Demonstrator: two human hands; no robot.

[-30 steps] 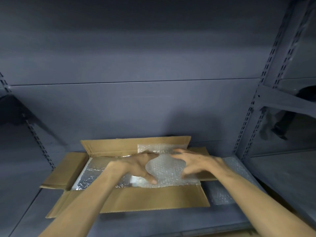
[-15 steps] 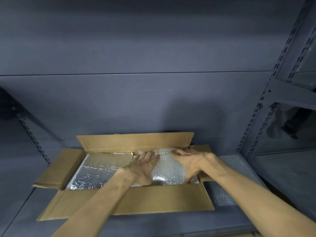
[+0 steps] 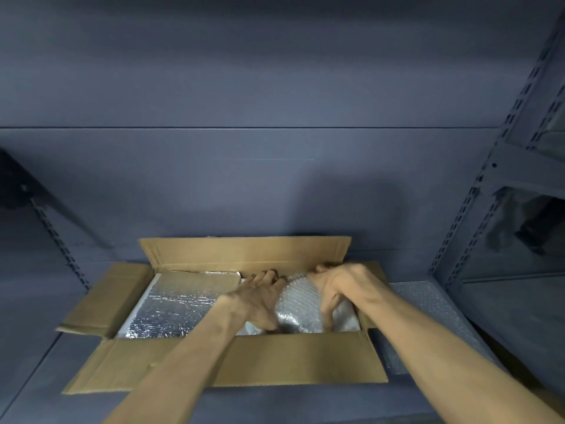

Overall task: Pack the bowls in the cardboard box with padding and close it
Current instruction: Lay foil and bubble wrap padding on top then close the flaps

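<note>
So, the cardboard box (image 3: 232, 359) sits open on the grey shelf (image 3: 275, 402), all its flaps folded outward or standing up; inside it, toward its left end, silver foil padding (image 3: 174, 307) lines the bottom; toward its right end lies a rounded bundle of bubble wrap (image 3: 298, 310), which I take to be a wrapped bowl, though the wrap hides what is within; my left hand (image 3: 260, 304) lies with fingers spread over the bundle's left side, pressing it down; my right hand (image 3: 339, 289) curls over its right and far side, fingers tucked between the bundle and the box wall, gripping rather than pinching; just outside the box, off its right end, a spare sheet of bubble wrap (image 3: 428, 316) lies flat on the shelf; I judge the packing partly done: one bundle is going in, the left part of the box holds only padding, and closing the flaps is not yet begun.
</note>
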